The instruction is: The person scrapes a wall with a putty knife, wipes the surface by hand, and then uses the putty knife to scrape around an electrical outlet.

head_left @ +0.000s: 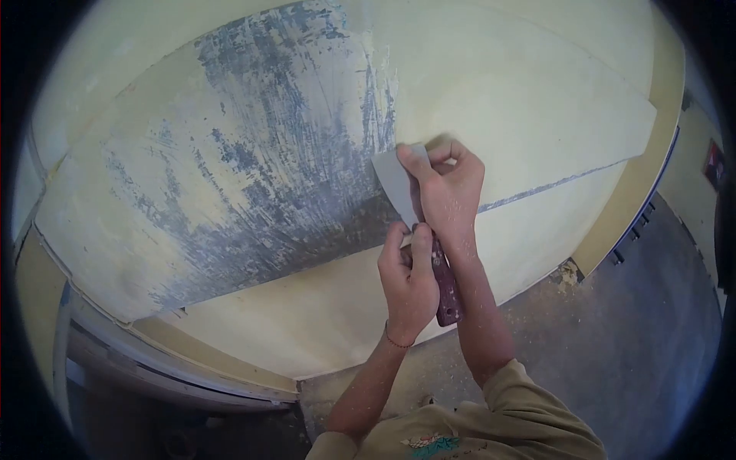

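A wide-bladed scraper point(396, 182) with a worn reddish-brown handle is tilted against the wall, its blade edge toward the upper left. My right hand point(454, 186) is closed on the blade, thumb across its face and fingers behind it. Lower down, my left hand point(410, 285) pinches the scraper where blade meets handle; the handle's end sticks out below. The blade lies over the border between a scraped grey-blue patch point(284, 146) and smooth pale-yellow paint point(521, 100). White flecks dot both forearms, and a thin bracelet point(399, 343) circles my left wrist.
A lower edge point(556, 182) runs across the painted surface, with a pale wall section point(307, 326) beneath it. Paint debris point(567, 276) lies at the wall's foot on the grey floor point(606, 330). Dark hooks point(635, 230) line a strip at right.
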Demonstrator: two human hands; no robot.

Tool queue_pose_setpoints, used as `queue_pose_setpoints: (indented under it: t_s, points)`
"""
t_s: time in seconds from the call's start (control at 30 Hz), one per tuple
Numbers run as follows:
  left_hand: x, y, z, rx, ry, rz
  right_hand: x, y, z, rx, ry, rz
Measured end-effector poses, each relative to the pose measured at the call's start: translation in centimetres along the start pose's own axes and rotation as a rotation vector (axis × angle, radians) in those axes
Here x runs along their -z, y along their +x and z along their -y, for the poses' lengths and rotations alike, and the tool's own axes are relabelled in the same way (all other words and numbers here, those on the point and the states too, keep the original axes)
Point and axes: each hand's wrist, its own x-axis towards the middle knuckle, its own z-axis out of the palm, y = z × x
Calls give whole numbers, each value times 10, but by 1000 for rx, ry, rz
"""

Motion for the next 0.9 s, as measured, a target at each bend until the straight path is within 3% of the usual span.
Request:
queue_pose_setpoints:
  t_s: [0.43, 0.53, 0.63, 0.7, 0.9]
  points:
    - [-7, -7, 8, 29, -48, -50, 7, -8, -11, -67, -15, -13]
    - [-11, -8, 8, 44, -13, -61, 13, -2, -13, -70, -164, 21]
    - [-9, -11, 11, 24, 0, -72, 11, -7, -18, 0, -52, -5]
    - [-5, -2, 9, -8, -12, -65, 8, -13, -11, -68, -5, -45]
    - [-3, -2, 7, 8, 6, -34, 8, -4, -24, 119, -11, -59]
